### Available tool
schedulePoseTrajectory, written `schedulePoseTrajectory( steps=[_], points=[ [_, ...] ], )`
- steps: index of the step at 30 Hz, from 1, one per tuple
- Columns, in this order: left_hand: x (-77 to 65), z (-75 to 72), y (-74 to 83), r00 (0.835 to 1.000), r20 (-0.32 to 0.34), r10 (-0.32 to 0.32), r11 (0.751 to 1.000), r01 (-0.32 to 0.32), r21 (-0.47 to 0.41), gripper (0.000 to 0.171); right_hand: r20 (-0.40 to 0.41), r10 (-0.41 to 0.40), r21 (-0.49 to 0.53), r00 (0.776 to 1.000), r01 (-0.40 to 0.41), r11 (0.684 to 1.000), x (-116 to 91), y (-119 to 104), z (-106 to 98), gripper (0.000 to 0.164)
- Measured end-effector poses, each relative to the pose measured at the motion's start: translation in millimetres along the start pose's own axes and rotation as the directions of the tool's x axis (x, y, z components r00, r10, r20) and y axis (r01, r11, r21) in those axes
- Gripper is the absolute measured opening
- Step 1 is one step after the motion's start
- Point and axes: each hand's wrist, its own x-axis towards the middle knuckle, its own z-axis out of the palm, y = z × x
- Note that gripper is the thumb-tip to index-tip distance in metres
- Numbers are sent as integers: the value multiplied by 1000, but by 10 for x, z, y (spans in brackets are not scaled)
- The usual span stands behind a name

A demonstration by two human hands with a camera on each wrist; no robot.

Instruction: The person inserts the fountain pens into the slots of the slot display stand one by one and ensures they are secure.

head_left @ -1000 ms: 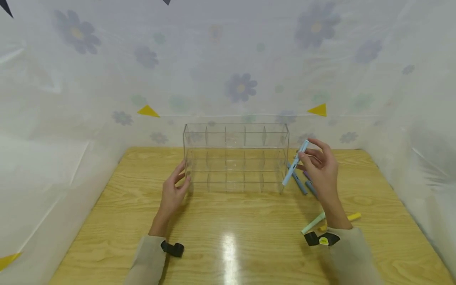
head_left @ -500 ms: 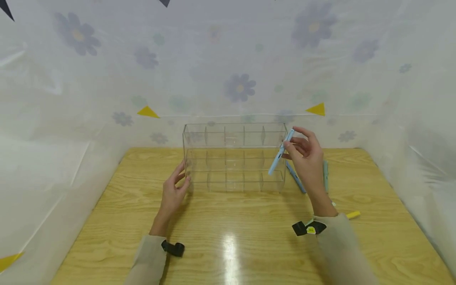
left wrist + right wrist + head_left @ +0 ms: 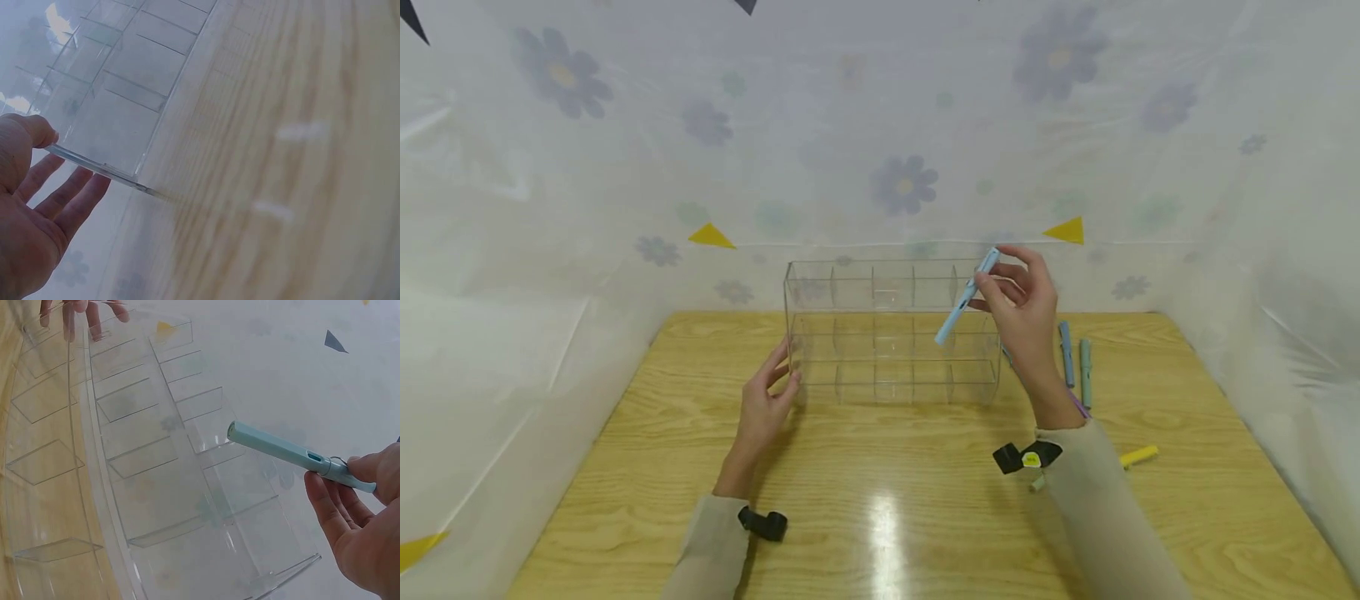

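Observation:
A clear acrylic organizer (image 3: 892,346) with several divided compartments in three tiers stands upright on the table. At its left side, my left hand (image 3: 767,406) holds the side panel; in the left wrist view the thumb lies at the edge of that panel (image 3: 94,164) and the fingers are on its outer face. My right hand (image 3: 1026,312) pinches a light blue fountain pen (image 3: 964,302) in front of the upper right part of the organizer. The pen is tilted, its lower end pointing down and left. In the right wrist view the pen (image 3: 275,445) appears apart from the compartments.
Right of the organizer lie a blue pen (image 3: 1067,354), a green pen (image 3: 1086,372) and a purple pen (image 3: 1078,404), partly hidden by the right arm. A yellow pen (image 3: 1140,457) lies nearer, beside the right sleeve. Plastic sheeting (image 3: 775,167) encloses the wooden table (image 3: 835,500).
My right hand has moved left and upward with the light blue fountain pen, from beside the organizer to in front of its upper right part. The left hand has stayed in place.

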Motion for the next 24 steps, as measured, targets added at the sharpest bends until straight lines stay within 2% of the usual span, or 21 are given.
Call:
schedulePoseTrajectory(
  steps=[7,12,15,19,24],
  points=[
    [-4,-18,-32,1000,-10,22,1000,-22,-8,55,-1,-18,-29,1000,18,999,136,6,172,42],
    [16,5,-293,997,-13,82,997,-82,-3,57,-6,-26,-12,1000,26,1000,234,17,263,38],
    [2,3,-265,997,-8,71,997,-71,-9,56,-7,-26,7,1000,26,1000,292,38,328,38],
    [-42,-31,-58,999,-6,38,999,-38,-10,55,-8,-31,35,1000,31,999,349,62,438,37],
    [-48,-50,-32,999,-1,37,999,-37,-2,54,-17,-46,59,999,47,997,407,63,555,37]
  ],
)
